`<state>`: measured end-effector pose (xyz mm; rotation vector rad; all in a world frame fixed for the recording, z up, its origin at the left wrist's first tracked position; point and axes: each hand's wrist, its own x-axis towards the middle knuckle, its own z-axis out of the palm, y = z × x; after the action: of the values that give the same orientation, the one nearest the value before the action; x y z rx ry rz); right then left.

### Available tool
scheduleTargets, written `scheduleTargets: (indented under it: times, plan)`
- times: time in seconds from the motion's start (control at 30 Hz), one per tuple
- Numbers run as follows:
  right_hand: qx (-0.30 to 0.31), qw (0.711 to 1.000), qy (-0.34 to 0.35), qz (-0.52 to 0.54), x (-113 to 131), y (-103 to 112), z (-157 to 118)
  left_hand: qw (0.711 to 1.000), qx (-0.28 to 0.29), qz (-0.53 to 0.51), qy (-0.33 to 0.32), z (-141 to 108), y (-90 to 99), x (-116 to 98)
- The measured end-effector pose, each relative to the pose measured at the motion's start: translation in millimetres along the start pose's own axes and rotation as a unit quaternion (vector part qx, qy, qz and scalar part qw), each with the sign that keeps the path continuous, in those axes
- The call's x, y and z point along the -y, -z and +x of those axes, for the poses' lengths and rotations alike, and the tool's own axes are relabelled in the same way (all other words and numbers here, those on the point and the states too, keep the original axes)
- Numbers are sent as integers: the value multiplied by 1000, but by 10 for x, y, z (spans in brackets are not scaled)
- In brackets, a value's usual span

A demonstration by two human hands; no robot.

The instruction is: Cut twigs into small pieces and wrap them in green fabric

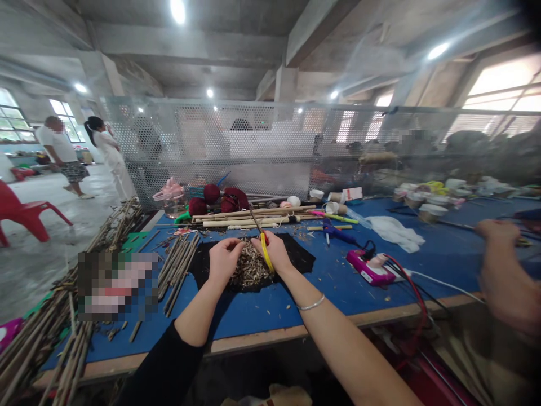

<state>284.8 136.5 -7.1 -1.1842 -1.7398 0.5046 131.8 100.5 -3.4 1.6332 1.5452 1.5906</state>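
A: Chips [249,270] where?
B: On blk cloth [302,254], betw. L hand [225,258] & R hand [273,254], abt equally near.
A: Grips?
B: R: yellow-handled cutter [266,255] (axis fwd, slightly L). L: fingers pinched, can't tell on what.

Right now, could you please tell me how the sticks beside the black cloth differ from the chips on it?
The sticks are long and slim, while the chips are tiny pieces. The sticks lie roughly side by side; the chips are loosely heaped. The sticks rest mainly on the blue table, the chips mainly on the black cloth. Both are brownish.
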Motion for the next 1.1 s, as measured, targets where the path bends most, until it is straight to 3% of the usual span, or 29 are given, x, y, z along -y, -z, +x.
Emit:
scheduleTargets:
  times: [0.2, 0.57, 0.93, 1.0, 1.1]
  plan:
    - [57, 985, 6, 160, 120, -19, -16, 988, 43, 109, -97, -31, 9, 5]
    - [26, 992, 5, 125, 155, -19, -36, 972, 122, 150, -131, -41, -7, 31]
    - [47, 988, 25, 142, 133, -12, -51, 966, 133, 178, -130, -78, 31, -36]
    - [54, 990, 16, 133, 125, -29, -57, 976, 122, 147, -105, -73, 18, -24]
    - [69, 995, 4, 74, 117, -38, -72, 996, 86, 38, -12, -43, 5, -17]
